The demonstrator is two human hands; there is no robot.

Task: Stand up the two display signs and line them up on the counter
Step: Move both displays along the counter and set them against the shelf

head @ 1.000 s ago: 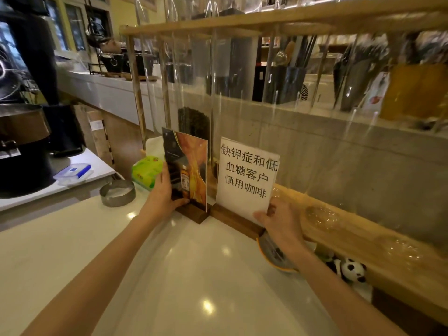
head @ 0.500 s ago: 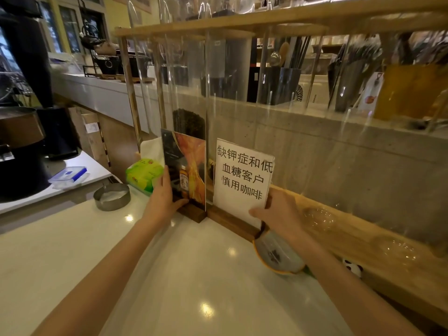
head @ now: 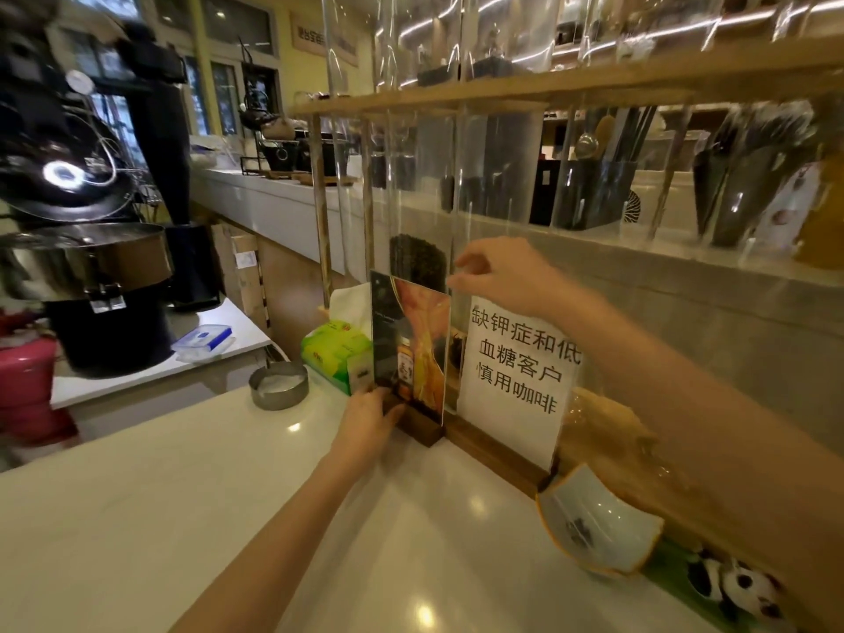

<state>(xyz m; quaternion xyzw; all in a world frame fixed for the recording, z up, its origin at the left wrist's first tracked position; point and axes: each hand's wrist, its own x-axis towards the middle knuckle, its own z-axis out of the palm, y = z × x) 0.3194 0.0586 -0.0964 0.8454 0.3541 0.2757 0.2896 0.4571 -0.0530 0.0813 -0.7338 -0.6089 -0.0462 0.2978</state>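
Both signs stand side by side at the back of the white bench. Your left hand presses on the wooden foot of the picture sign to keep it put. Your right hand pinches its top corner, likely to straighten it beside the word sign

Counter is pale cream w/ glossy light spots. Left sign: dark panel on one side, orange-yellow swirl on the other, amber bottle pic. Right sign: white sheet, black characters. Both sit in dark brown wood bases. Tissue pack bright green. Dish white w/ orange rim. Panda toy black & white.
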